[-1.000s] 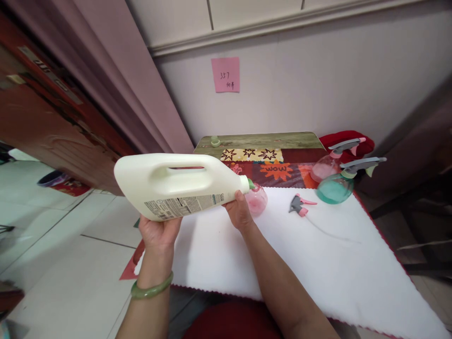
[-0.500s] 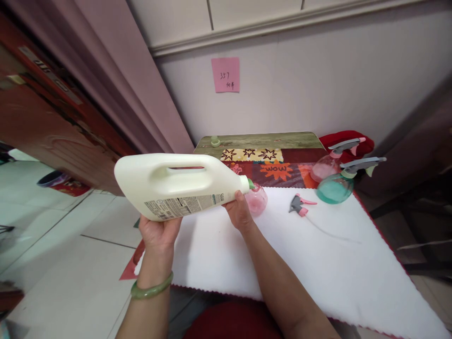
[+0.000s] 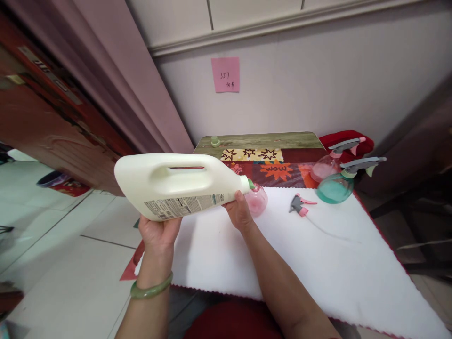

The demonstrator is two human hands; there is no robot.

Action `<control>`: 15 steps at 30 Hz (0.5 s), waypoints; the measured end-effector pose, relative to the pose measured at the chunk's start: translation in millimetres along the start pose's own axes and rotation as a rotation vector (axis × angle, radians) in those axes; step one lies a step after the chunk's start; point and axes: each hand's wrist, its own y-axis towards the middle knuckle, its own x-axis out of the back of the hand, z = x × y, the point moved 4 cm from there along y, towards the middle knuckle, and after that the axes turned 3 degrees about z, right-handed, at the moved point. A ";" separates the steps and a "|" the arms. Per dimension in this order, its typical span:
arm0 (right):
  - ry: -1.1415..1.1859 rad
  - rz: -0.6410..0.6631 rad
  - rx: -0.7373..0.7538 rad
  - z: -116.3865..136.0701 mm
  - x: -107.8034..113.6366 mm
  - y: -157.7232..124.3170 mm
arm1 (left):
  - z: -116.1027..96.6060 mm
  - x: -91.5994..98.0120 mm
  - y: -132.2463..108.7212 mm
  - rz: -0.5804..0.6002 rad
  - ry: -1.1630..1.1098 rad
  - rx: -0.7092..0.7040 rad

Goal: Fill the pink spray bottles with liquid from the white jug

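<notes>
A big cream detergent jug [image 3: 187,181] lies tipped on its side in the air, its green spout pointing right at the mouth of a pink spray bottle [image 3: 257,201]. My left hand [image 3: 159,231] grips the jug from below near its base. Around the underside of its neck, my right hand [image 3: 239,210] is closed too. The pink bottle stands on the white tabletop cover without its top, partly hidden by my right hand and the spout. To its right lies a grey and pink spray head [image 3: 299,205] with a thin dip tube.
At the table's right edge stand a teal spray bottle [image 3: 335,188] and another pink spray bottle [image 3: 324,168], both with spray heads. A green cap [image 3: 215,141] sits at the back left. Behind the table is a wall with a pink note [image 3: 225,75].
</notes>
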 end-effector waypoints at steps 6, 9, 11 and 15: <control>-0.006 0.008 0.006 1.4 -1.2 -0.3 | 0.3 -0.7 0.0 -0.007 -0.005 -0.004; -0.001 0.010 0.009 1.2 -1.2 -0.3 | 0.9 -1.5 -0.3 -0.015 -0.013 -0.010; 0.004 0.013 0.009 0.7 -0.9 -0.2 | 1.0 -2.0 -0.4 -0.005 -0.020 -0.009; 0.008 0.003 0.006 -0.5 0.4 0.2 | 0.7 -1.5 -0.5 -0.005 -0.015 -0.009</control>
